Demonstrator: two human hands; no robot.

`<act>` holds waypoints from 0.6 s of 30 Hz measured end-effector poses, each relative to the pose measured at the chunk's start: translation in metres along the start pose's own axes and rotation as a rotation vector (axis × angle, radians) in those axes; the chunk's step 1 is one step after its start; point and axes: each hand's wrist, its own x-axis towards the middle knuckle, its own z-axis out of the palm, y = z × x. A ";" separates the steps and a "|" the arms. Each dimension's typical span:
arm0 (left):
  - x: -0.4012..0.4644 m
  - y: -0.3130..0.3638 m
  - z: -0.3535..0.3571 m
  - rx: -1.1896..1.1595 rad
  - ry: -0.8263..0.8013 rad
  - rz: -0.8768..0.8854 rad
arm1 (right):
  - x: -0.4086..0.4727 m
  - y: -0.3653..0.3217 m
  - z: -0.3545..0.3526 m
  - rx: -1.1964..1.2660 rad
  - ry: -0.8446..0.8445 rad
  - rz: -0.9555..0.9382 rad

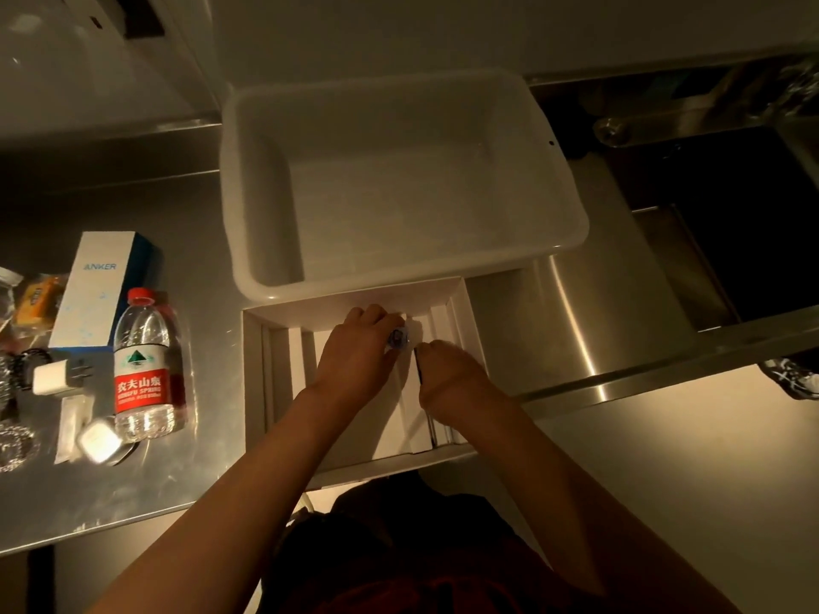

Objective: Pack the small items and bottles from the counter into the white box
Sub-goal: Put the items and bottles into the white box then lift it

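A white cardboard box (266, 392) lies open on the steel counter in front of me, with white dividers inside. Both my hands are inside it. My left hand (354, 352) pinches a small round blue object (397, 338) at the box's far end. My right hand (452, 378) is closed around a thin dark object (418, 365) just to the right of it. Left of the box stands a water bottle (144, 370) with a red label and red cap. Beside the bottle lie a white charger plug (57, 376), a small white case (98, 440) and an Anker carton (99, 285).
A large empty white plastic tub (399, 179) sits just behind the cardboard box. A dark sink (731, 241) lies to the right. Yellow packets (37, 299) and coiled chains (15, 440) crowd the counter's far left edge.
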 end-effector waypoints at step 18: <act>0.036 0.014 0.020 0.035 -0.142 0.244 | -0.030 0.009 -0.001 -0.008 -0.048 -0.018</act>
